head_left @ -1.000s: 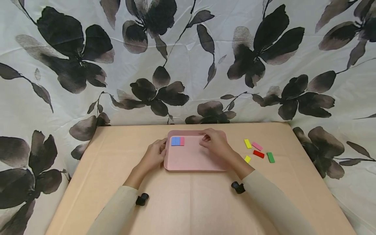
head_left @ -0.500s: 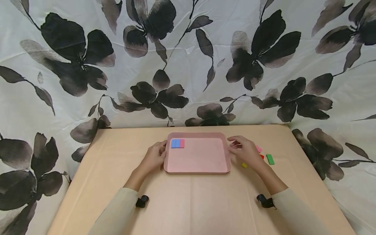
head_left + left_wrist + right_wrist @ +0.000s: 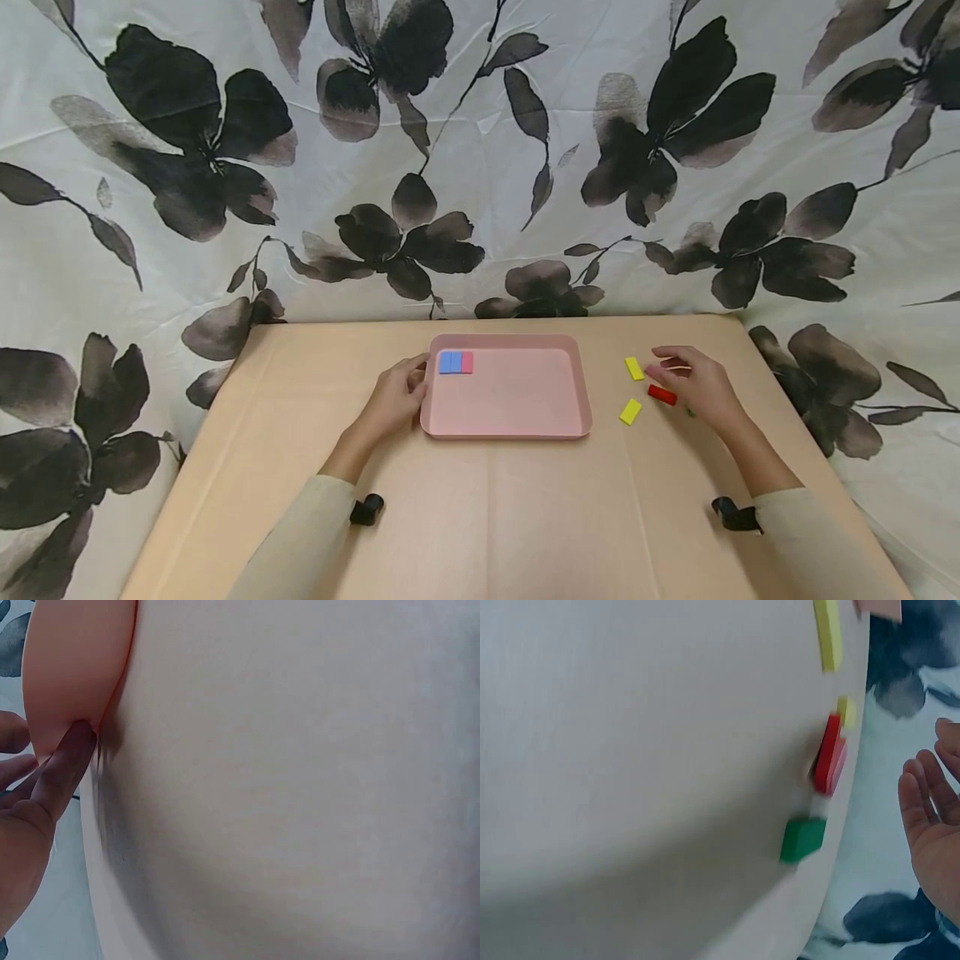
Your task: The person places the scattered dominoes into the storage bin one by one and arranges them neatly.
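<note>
A shallow pink tray lies on the table. In its far left corner two blue blocks and a pink block sit side by side. My left hand holds the tray's left edge; in the left wrist view its thumb lies against the tray wall. To the right of the tray, my right hand hovers over loose blocks, fingers relaxed and apart from them. Below it are a red block, a mostly hidden green block and a pink block beside the red.
Two yellow blocks lie between the tray and my right hand, one farther back than the other. A floral cloth hangs behind the table's far edge.
My right hand has moved right, from over the tray, past its right rim, to above the loose blocks. The left hand stays at the tray's left edge.
</note>
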Demonstrator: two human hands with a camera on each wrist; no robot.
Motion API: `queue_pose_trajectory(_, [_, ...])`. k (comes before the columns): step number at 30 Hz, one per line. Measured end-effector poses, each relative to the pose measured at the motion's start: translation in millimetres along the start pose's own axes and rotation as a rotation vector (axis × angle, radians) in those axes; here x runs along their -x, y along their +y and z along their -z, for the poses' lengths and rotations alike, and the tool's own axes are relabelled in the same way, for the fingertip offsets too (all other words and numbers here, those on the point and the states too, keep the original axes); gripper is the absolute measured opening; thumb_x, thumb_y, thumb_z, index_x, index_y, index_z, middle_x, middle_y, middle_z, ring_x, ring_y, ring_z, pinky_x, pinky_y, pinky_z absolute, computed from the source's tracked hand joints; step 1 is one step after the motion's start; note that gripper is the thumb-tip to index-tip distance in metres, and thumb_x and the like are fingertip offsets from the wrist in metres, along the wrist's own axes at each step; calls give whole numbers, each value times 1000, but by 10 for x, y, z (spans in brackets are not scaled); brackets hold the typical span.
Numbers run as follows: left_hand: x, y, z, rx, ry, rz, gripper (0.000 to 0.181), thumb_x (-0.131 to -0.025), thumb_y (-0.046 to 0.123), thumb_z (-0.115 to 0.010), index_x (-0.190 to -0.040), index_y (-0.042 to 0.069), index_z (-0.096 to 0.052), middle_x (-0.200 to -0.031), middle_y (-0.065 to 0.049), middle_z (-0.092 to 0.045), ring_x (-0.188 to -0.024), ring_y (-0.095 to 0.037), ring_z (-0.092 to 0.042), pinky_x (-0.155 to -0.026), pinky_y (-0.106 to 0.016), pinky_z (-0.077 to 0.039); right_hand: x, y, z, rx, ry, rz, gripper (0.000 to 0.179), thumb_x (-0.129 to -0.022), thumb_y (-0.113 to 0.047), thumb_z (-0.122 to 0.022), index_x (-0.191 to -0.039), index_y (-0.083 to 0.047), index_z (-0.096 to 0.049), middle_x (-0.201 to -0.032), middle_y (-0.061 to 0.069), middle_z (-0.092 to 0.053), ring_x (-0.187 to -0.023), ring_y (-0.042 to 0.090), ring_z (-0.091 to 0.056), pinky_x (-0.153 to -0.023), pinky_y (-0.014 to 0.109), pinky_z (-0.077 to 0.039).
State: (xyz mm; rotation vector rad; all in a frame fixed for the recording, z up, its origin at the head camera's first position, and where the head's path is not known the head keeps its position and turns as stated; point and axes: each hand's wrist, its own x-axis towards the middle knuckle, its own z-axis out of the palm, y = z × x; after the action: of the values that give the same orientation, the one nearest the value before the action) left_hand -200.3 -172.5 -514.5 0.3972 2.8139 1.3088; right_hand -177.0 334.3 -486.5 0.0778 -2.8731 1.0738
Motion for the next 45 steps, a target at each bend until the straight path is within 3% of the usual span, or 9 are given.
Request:
queue_pose_trajectory(4, [-31,-7,12,-19,-5,2,52,-96,3,-64,-147,-1,-54,-121,-18,-68,-87,-22,-62,-77,-33,-53,-34,142,57,34,-40,-54,43,-101,-18,-67,-141,-2,-59,-138,24,-60,-120,43,-61,-99,53,-53])
queue_pose_trajectory(7, [-46,-13,19,-20,-9,2,52,-96,3,-63,-147,-1,-54,-121,-18,-68,-87,-22,-63,-77,-33,-54,-76,227,53,54,-93,-84,46,-101,-17,-67,-142,0,-57,-137,26,-61,-122,45,-59,-99,58,-53])
queue_pose_trajectory(13, [-59,-12,20,-14,-13,-4,52,-96,3,-63,-147,-2,-53,-121,-18,-68,-87,-22,-64,-76,-33,-54,-191,368,-10,111,-157,-92,48,-99,-22,-71,-139,2,-59,-124,25,-67,-116,42,-63,-98,56,-54])
queue_pose_trajectory(19, [-52,-9,16,-19,-16,2,52,-96,2,-62,-147,-2,-53,-120,-18,-68,-88,-22,-64,-76,-33,-54,-265,419,-82,156,-203,-89,48,-97,-21,-72,-137,3,-60,-122,25,-68,-111,39,-63,-94,52,-57])
queue_pose_trajectory(29, [-36,-1,7,-12,-22,5,52,-96,2,-63,-147,-2,-53,-121,-18,-68,-88,-21,-65,-75,-29,-55,-330,435,-137,193,-195,-92,47,-96,-22,-74,-135,2,-62,-110,19,-66,-99,32,-60,-86,43,-58])
queue_pose_trajectory(38, [-30,10,7,-9,-27,12,53,-96,1,-63,-148,-4,-52,-122,-19,-68,-90,-23,-65,-76,-32,-56,-308,427,-111,153,-216,-102,56,-100,-32,-68,-142,1,-56,-129,27,-56,-116,43,-57,-98,57,-53])
queue_pose_trajectory(45, [-18,13,5,-13,-21,0,52,-95,0,-63,-146,-6,-53,-119,-20,-68,-89,-22,-66,-75,-29,-55,-318,469,-90,144,-255,-104,57,-96,-26,-75,-144,-1,-56,-139,30,-48,-117,46,-57,-94,53,-57])
